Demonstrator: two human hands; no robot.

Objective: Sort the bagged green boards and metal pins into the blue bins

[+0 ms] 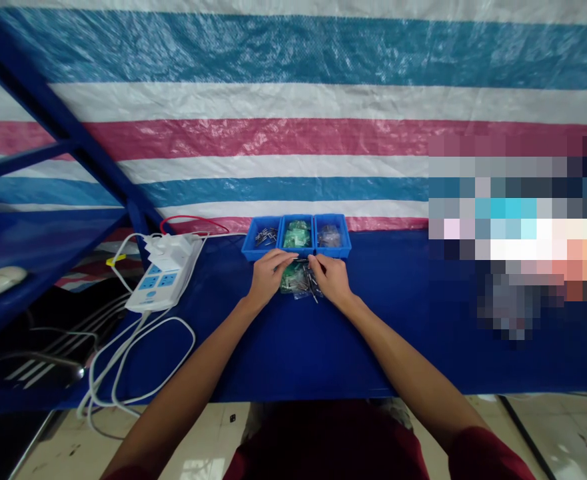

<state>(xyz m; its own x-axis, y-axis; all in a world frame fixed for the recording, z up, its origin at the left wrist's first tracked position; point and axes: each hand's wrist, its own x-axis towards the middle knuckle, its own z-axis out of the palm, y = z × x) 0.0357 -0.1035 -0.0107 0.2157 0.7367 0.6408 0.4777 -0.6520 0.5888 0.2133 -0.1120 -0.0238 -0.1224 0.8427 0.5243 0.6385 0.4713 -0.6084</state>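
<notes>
My left hand (267, 275) and my right hand (332, 275) meet just in front of three blue bins, fingertips pinched close together. Between them is a small thin metal piece (301, 260), which both hands seem to grip; its exact kind is too small to make out. Directly below lies a pile of small metal pins (314, 288) mixed with green and clear plastic packets (299, 285). The left bin (253, 255) contains loose metal pins, the middle bin (298, 217) green packets, and the right bin (334, 253) clear packets. My hands partly hide the pile and the bins' front edges.
On the left of the blue table (303, 360) stands a white power strip (160, 283) with plugs and a looped white cable (193, 333). A blue metal frame (73, 140) rises beyond it. Striped sheeting (293, 140) hangs behind. The right side is blurred out.
</notes>
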